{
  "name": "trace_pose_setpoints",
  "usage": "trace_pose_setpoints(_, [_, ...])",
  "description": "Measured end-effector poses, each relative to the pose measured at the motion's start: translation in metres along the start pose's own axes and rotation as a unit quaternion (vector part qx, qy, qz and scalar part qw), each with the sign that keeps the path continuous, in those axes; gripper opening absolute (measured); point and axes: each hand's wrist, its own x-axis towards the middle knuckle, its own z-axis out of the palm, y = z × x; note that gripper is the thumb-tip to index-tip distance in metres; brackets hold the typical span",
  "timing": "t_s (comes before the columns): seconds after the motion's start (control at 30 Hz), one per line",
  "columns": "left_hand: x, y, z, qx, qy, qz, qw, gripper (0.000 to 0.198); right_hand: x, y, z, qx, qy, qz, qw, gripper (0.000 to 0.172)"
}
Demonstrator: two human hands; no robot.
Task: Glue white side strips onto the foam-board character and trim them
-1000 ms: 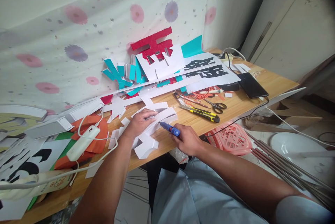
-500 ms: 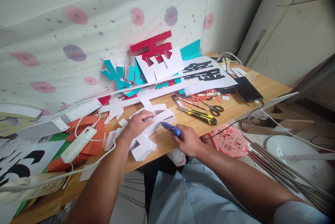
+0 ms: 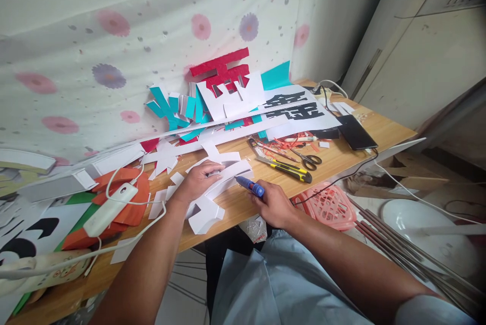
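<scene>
— At the near edge of the wooden table [image 3: 383, 135], what's held?
— Left hand [image 3: 197, 180] lies flat, pinning the white foam-board cutout [image 3: 224, 175]; right hand [image 3: 274, 207] grips a blue pen-shaped cutter [image 3: 249, 186], tip at the cutout's edge.
— Advice?
— Press firmly and guide the tip slowly; the stiff, smooth board looks likely to slip.
</scene>
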Motion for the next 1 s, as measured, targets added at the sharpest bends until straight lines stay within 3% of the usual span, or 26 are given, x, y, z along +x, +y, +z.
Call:
trace_pose_setpoints(0.53, [-0.002, 0.002, -0.001, -0.003, -0.007, -0.017, 1.000, 0.030, -0.005, 0.007, -0.010, 0.006, 0.026, 0.023, 0.999, 0.021])
trace_pose_setpoints(1.0, [-0.003, -0.009, -0.001, 0.004, -0.001, -0.015, 1.000, 0.032, -0.008, 0.017, -0.019, 0.030, 0.041, 0.035, 0.998, 0.024])
